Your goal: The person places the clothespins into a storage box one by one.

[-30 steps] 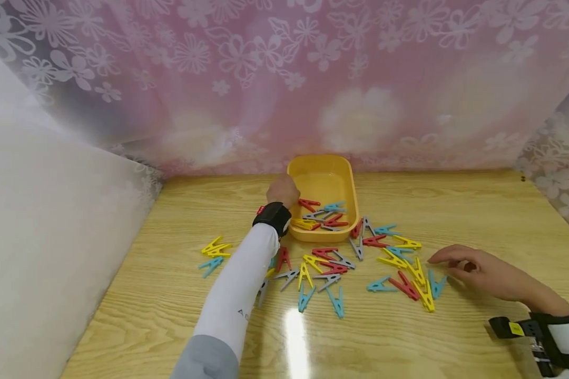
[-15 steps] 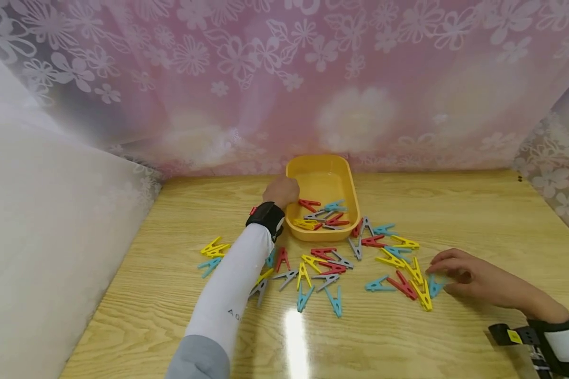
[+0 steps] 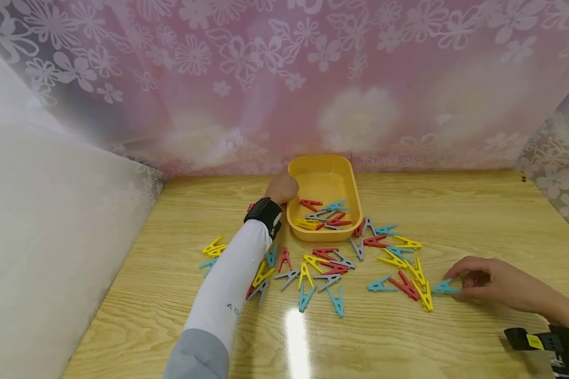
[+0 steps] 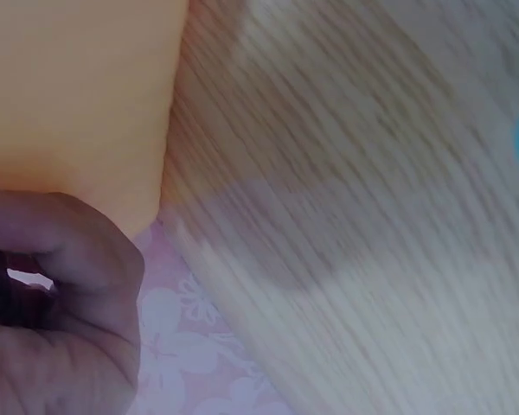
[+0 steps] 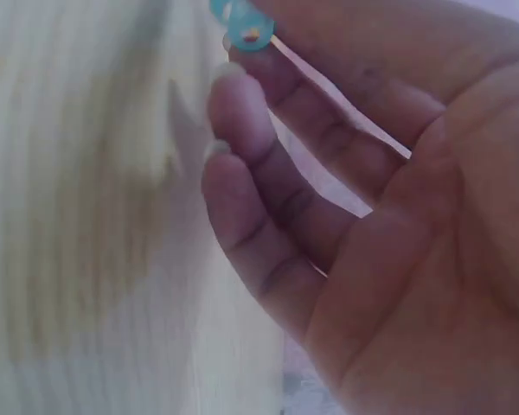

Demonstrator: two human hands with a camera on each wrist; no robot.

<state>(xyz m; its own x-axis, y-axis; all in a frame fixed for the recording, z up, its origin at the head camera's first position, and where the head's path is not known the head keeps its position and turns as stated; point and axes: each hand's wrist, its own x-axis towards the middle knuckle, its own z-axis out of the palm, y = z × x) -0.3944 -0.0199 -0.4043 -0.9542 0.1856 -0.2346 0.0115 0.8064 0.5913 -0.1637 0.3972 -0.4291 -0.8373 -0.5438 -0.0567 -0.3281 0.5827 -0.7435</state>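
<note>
- Blue clothespin (image 3: 443, 288) is pinched by right hand (image 3: 495, 279); best lifted clear of nearby yellow clothespin (image 3: 425, 297).
- Tray (image 3: 324, 236), gripped by left hand (image 3: 282, 188), best held steady.

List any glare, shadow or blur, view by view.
Head: a white glare streak on the near part of the table; left wrist: a darker patch, probably shadow, on the table, the yellow basket soft; right wrist: wood grain blurred, the right hand clearer.
</note>
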